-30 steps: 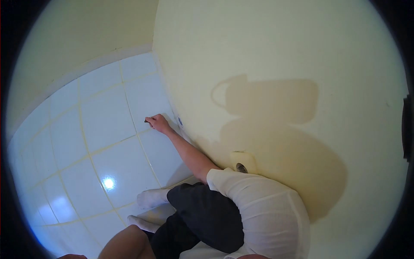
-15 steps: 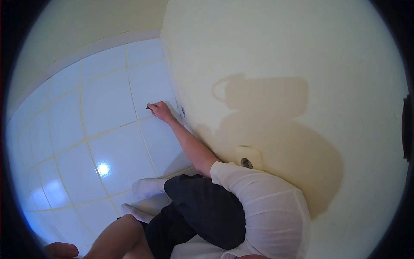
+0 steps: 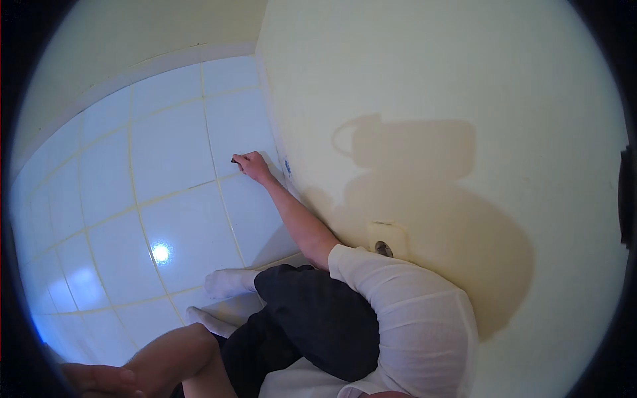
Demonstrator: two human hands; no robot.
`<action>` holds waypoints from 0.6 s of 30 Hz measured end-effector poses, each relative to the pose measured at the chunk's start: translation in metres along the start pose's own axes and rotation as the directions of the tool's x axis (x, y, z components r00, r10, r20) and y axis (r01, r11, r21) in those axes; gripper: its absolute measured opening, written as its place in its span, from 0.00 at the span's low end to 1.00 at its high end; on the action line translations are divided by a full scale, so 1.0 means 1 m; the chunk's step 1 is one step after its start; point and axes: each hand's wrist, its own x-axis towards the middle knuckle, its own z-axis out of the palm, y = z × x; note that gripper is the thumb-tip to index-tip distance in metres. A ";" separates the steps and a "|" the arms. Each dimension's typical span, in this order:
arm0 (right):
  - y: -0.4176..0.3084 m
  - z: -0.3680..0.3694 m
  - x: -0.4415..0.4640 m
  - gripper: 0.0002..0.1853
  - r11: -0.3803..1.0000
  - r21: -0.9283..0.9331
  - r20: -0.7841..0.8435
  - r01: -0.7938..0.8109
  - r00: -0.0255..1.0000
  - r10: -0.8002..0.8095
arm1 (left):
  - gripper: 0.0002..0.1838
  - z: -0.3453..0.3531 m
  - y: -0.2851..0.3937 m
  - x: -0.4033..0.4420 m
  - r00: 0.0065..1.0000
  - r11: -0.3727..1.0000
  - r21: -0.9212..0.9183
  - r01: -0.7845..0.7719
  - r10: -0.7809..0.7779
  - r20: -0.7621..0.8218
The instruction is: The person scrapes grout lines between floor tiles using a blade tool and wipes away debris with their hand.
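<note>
Right hand (image 3: 253,166): fingers drawn together, with a small dark item (image 3: 234,160) apparently pinched at their tips.
Small dark item: seen over the tile beside the floor's wall-side edge, near that tile's corner where 2 grout lines cross; whether the tile is touched by it cannot be told.
Item from fingers: extended past the tips, away from the wall and toward the long grout line (image 3: 210,140), from which it is set slightly apart.
Item's long axis: not made out, since only a short dark end is exposed.
Nearer hand: the right, by which the item is held; the left hand (image 3: 99,379) is placed well apart.
Left hand: partly lost at the view's lower-left corner and dimly lit, beside a bare bent limb (image 3: 182,348), perhaps a knee; whether its fingers are apart or together cannot be told.
Right arm (image 3: 302,222): stretched low along the floor's wall-side edge, its upper part covered by a white sleeve (image 3: 408,305).
Legs: dark shorts (image 3: 318,318) and 2 white socks (image 3: 229,283) are seen at the floor's near side.
Floor (image 3: 176,156): laid with white tiles and yellowish grout, its far corner formed where 2 walls meet.
Right wall (image 3: 531,86): marked near its foot by a blue spot (image 3: 288,167), fitted with a pale plate (image 3: 399,237), and crossed by a broad shadow (image 3: 415,142).
</note>
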 end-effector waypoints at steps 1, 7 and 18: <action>-0.001 0.000 0.001 0.27 1.000 -0.002 0.003 0.009 1.000 -0.009 | 0.06 -0.001 0.001 -0.001 1.000 1.000 0.012 -0.010 0.010 0.009; 0.011 0.003 0.010 0.29 0.999 0.036 0.012 -0.025 1.000 0.025 | 0.05 -0.003 0.019 0.016 0.998 0.989 0.145 0.024 -0.033 0.059; 0.010 0.002 0.011 0.29 0.999 0.025 0.019 -0.034 0.999 0.033 | 0.08 -0.004 0.011 0.003 0.997 0.993 0.096 -0.062 0.056 0.056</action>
